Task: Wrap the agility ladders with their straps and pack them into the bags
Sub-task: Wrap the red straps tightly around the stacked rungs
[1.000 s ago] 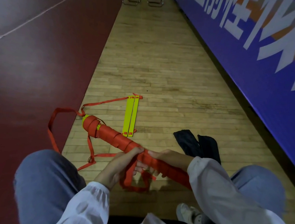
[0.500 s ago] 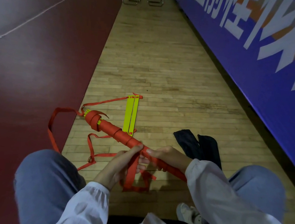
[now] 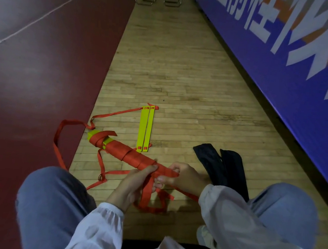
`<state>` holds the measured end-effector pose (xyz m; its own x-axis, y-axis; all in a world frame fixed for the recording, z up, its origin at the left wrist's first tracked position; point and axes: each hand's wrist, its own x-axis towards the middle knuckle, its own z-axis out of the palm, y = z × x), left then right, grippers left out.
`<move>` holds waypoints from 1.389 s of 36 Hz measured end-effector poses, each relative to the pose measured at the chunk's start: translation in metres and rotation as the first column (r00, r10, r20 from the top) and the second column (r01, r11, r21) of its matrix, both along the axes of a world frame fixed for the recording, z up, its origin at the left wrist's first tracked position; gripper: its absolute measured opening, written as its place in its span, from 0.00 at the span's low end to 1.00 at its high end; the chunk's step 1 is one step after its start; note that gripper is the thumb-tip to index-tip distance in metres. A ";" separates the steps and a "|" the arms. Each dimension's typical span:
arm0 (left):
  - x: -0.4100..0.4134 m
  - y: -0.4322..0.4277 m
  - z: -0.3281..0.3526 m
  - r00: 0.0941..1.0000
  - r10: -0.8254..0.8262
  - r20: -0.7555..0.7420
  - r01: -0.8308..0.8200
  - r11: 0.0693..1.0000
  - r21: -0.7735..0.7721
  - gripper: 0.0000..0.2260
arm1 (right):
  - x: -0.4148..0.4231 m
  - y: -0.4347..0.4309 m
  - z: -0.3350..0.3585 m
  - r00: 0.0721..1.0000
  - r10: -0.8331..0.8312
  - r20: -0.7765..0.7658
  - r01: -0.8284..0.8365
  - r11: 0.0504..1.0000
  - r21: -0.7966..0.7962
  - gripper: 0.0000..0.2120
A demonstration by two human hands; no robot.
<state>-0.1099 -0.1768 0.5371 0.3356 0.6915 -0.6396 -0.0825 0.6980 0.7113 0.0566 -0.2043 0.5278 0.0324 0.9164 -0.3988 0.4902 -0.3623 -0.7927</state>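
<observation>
Since a second ago, the wrapped ladder bundle [image 3: 127,154] is sitting lower and flatter, its far end dropping toward the floor [image 3: 185,75], and a loop of strap [image 3: 106,138] is loosening off that far tip, where yellow rungs are showing again. The bundle's long axis is running from the hands outward and to the left, so the near end is lying between both hands and the loose tip is lying well beyond them, on the left hand's side.

The left hand [image 3: 131,186] is clenching around the hanging run of strap just under the bundle, thumb pressing on top of the wrap. The right hand [image 3: 181,176] is grasping the near end of the bundle, fingers curling over it. A slack tail of strap [image 3: 149,206] is looping below both hands.

Judging from this, the next winding probably has to travel away from the hands toward that loosened tip, and the left hand is the nearer one for feeding it.

A second, unwrapped ladder [image 3: 145,129] is lying on the floor beyond the hands, and the dark bags [image 3: 219,165] are lying just right of the right hand.
</observation>
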 end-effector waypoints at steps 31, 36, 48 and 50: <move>-0.003 0.001 -0.003 0.998 -0.045 0.049 0.048 0.997 -0.055 0.11 | 0.005 0.008 0.000 0.991 -0.115 -0.072 0.118 0.992 0.045 0.12; -0.003 0.001 -0.004 0.997 -0.052 0.057 0.056 0.996 -0.065 0.12 | -0.004 0.003 0.004 0.988 -0.156 -0.015 0.157 0.982 0.107 0.10; 0.004 -0.002 -0.010 0.999 -0.043 0.012 0.044 0.996 -0.081 0.12 | -0.012 -0.005 -0.002 0.973 -0.049 0.224 -0.026 0.947 0.321 0.14; 0.004 -0.003 -0.012 0.999 -0.048 0.020 0.049 0.996 -0.073 0.11 | -0.010 -0.005 -0.003 0.976 -0.004 0.219 -0.066 0.948 0.310 0.13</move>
<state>-0.1058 -0.1796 0.5255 0.3797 0.6254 -0.6817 -0.0597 0.7519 0.6565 0.0468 -0.2090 0.5248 0.0544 0.9955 -0.0773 0.6677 -0.0938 -0.7385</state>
